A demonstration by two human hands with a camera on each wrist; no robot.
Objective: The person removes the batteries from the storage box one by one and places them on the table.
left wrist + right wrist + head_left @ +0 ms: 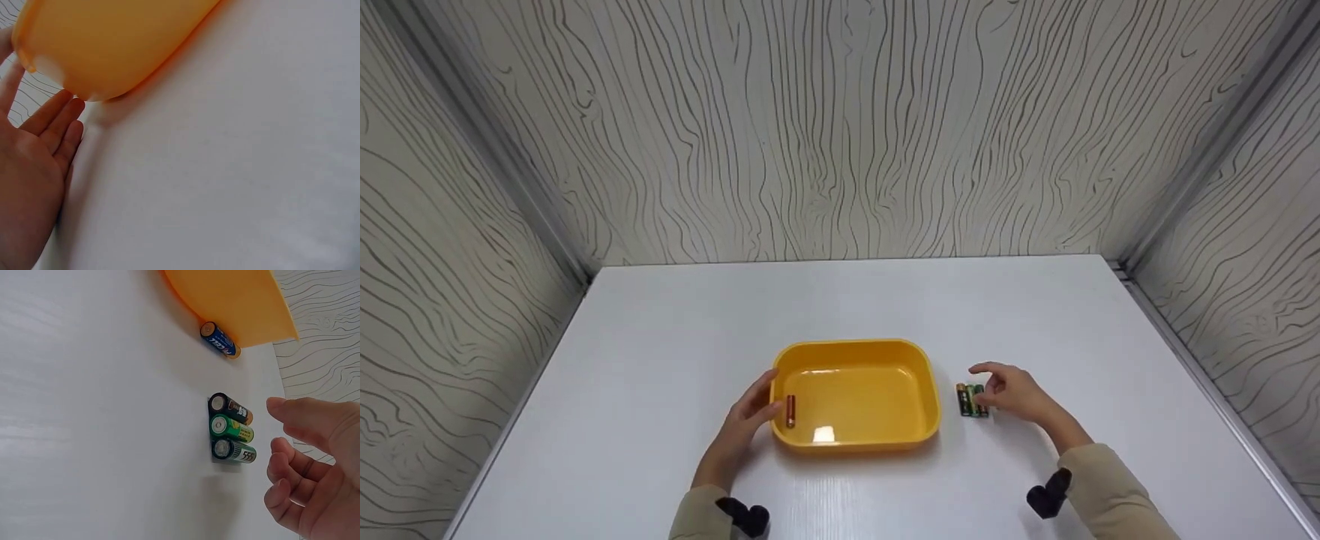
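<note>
A yellow tray (855,442) stands on the white table with a red battery (790,412) lying inside at its left end. My left hand (746,416) is at the tray's left side, thumb and fingertips at the rim; in the left wrist view its fingers (53,121) are fairly straight against the outer wall. Beside three batteries in a row, black (230,409), green (232,428) and dark green marked 555 (234,450), hovers my right hand (1016,394), thumb and fingers parted with nothing between them. A blue battery (220,340) lies against the tray's outer wall in the right wrist view.
Wood-grain patterned panels (840,135) enclose the table (675,322) at the back and both sides. Metal rails (1215,390) run along the side edges. Black wrist cameras (746,517) sit on both sleeves.
</note>
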